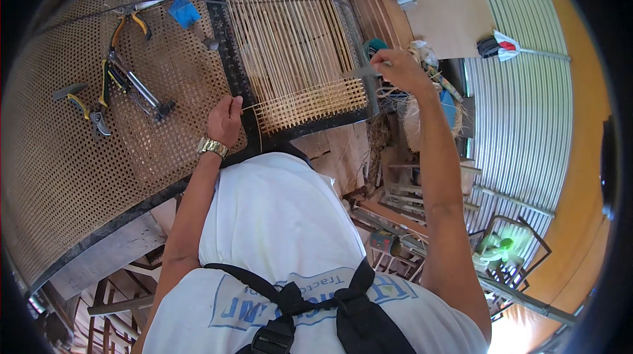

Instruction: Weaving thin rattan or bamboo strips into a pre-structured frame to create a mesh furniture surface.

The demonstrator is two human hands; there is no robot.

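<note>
Fingers of the left hand (225, 118) are pinched narrow on a cane strand (245, 107) at the left edge of the woven band (310, 105). The right hand (403, 69) is closed on the far end of a flat strip (359, 72), held just beyond the right rail of the dark frame (227, 44). Vertical canes (283, 24) stand unwoven above the band.

Risks, as judged: the strand is stretched between two hands across the panel; uneven pull could kink or split it, or skew the last row. A slipped pinch would slacken the weave. Pliers (109, 84) and cutters (86, 110) lie loose on the finished cane sheet (72, 169) at the left; a sweeping forearm could knock them off.
</note>
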